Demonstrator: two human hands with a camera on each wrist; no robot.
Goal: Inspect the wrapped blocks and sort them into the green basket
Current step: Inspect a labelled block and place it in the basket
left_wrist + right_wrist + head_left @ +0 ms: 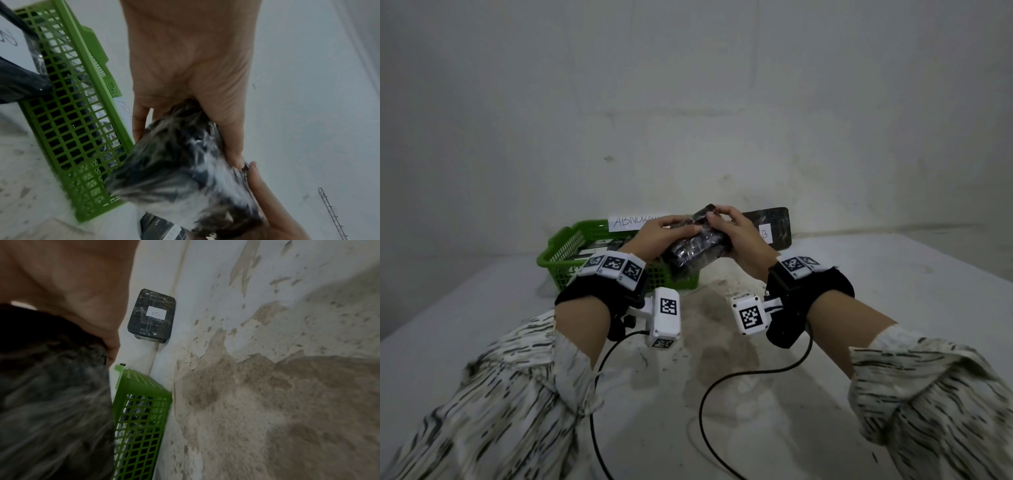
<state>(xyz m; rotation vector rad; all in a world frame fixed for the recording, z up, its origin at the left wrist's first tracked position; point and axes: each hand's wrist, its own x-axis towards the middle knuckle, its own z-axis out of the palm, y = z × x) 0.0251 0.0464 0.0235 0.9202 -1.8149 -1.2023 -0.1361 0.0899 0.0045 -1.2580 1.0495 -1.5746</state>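
Both hands hold one dark block wrapped in shiny clear film (697,245) above the right end of the green basket (565,248). My left hand (666,231) grips its left side, thumb laid along the top. My right hand (726,224) holds the right end, fingertips curled over the far top edge. In the left wrist view the wrapped block (185,162) is blurred between the left hand's fingers (232,142) and the green basket (82,123). In the right wrist view the block (51,410) fills the lower left. Wrapped blocks lie inside the basket.
A second wrapped block with a white label marked B (772,228) leans on the wall right of the basket; the right wrist view shows this labelled block (152,316) too. A paper label (635,221) sits behind the basket. Cables (722,383) trail over the stained tabletop.
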